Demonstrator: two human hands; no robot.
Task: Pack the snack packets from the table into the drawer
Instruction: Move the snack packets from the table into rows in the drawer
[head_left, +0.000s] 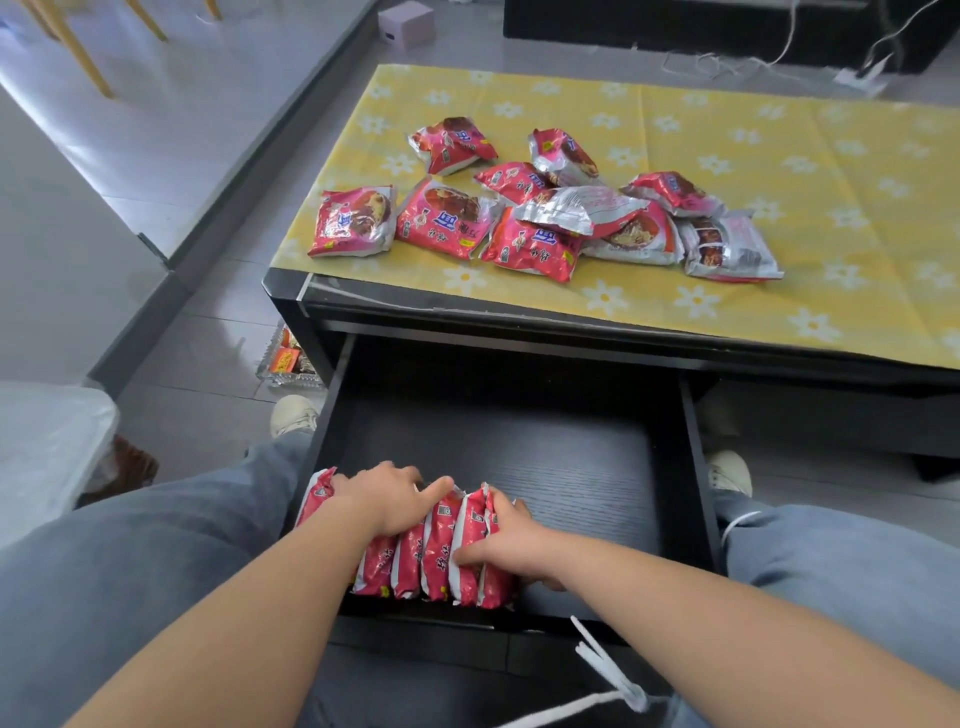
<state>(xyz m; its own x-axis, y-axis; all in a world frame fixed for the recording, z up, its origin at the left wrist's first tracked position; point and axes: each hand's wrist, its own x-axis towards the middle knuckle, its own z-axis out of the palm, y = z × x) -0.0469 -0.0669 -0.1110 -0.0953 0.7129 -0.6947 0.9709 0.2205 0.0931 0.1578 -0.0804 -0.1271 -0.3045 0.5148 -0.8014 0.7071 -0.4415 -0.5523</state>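
Covering drawer (691, 467) packets (441, 540): left hand (387, 499), right hand (511, 545).

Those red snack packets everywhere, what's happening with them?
A seated person is packing red foil snack packets into the open black wooden drawer. Both hands, left hand and right hand, press a row of packets standing on edge at the drawer's front left. A loose pile of packets waits on the yellow flowered tablecloth.

Your forearms are bare, no sleeves showing. You wear faded blue-grey jeans (130, 561), off-white shoes (293, 414) at ten and two o'clock, and a white drawstring (602, 660) at six.
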